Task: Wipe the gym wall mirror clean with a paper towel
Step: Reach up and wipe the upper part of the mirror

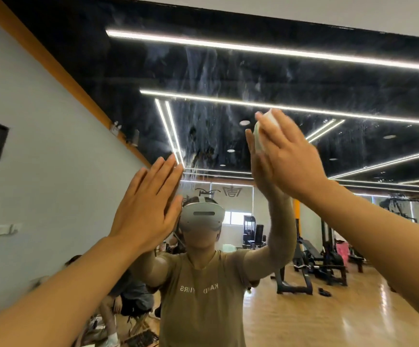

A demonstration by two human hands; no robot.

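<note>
Left forearm: nearest the camera, rising from the lower left corner toward the glass.
Left hand (144, 209): raised flat against the mirror (303, 78), fingers straight and close together, pointing up and to the right, holding nothing; its reflection meets it at the fingertips.
Smears: pale streaks and drips run down the dark upper glass between the two hands and above them.
Paper towel (263, 131): white wad pressed on the mirror at centre, higher than the left hand, mostly hidden under the fingers.
Right hand (286, 151): blurred, fingers laid over the towel and pressing it to the glass; how far they curl round it cannot be told.
Right forearm: stretches up from the right edge.
</note>
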